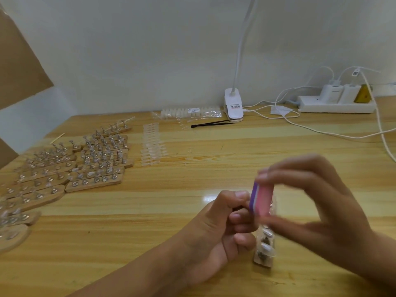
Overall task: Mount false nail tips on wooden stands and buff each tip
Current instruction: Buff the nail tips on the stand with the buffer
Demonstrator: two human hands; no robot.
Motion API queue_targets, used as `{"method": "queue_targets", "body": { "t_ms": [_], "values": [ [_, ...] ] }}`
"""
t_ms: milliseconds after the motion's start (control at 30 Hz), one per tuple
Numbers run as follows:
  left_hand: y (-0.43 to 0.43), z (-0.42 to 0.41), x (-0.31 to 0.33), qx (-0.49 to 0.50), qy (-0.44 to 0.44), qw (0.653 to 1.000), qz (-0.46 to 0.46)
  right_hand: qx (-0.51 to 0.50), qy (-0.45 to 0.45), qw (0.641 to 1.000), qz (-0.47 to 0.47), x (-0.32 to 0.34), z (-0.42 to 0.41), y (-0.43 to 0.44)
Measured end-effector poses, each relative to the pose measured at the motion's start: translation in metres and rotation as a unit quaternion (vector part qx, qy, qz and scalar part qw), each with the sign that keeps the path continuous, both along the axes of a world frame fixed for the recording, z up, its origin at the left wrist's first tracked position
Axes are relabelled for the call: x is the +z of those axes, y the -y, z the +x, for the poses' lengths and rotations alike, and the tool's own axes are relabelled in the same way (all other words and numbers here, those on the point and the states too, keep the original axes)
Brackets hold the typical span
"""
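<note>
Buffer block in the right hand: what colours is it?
The buffer block is pink, with white and purple layers on one edge; head view.

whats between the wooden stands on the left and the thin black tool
Strips of clear nail tips, between the wooden stands and the thin black tool; head view shows it.

Glossy varnished wood table (192, 211); raw wooden stands (94, 185) with clear plastic tips (151, 146)
</note>
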State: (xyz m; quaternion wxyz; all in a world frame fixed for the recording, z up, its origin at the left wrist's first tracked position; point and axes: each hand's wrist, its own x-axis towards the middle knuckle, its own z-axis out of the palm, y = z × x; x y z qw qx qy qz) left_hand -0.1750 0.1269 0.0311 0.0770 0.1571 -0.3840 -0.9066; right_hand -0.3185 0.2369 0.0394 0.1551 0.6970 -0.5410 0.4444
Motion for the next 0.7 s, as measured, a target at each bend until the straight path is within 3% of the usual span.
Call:
{"method": "queue_targets", "body": {
  "t_ms": [367,500,600,700],
  "values": [
    [-0.001,0.001,0.0,-0.009,0.017,1.0,-0.024,0.038,0.012,0.999,0.01,-0.001,0.002,0.001],
    [-0.001,0.0,0.001,-0.003,0.011,1.0,-0.013,0.05,0.082,0.995,0.017,-0.001,0.002,0.003],
    [-0.001,0.001,0.0,-0.008,0.012,1.0,-0.009,0.063,0.074,0.995,0.024,-0.004,0.0,0.004],
    [0.0,0.0,0.001,-0.009,-0.012,1.0,-0.019,0.006,0.134,0.991,0.014,-0.003,-0.014,0.007]
  ]
}}
